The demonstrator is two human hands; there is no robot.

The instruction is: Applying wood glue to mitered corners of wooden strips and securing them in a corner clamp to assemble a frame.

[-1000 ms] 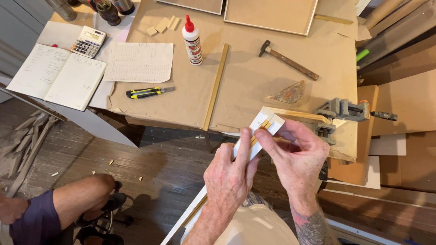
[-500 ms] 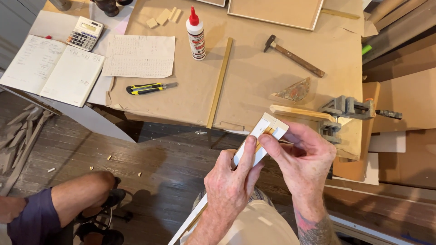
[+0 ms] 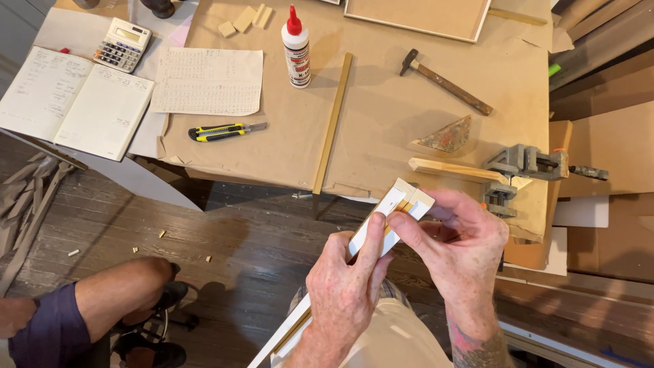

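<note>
While an open notebook (image 3: 71, 102) and a calculator (image 3: 122, 44) sat at the far left of the bench (image 3: 381, 109), a yellow utility knife (image 3: 221, 131) lay beside a glue bottle (image 3: 296, 46) and a long wooden strip (image 3: 332, 123). Below the bench edge, the left hand (image 3: 347, 286) pinched a white moulding strip (image 3: 381, 218) between thumb and fingers, and the right hand (image 3: 456, 249) gripped its upper end. Further right lay a hammer (image 3: 446, 82) and a metal clamp (image 3: 528, 167).

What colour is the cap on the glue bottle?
Red, on the white glue bottle; the head view shows it.
</note>
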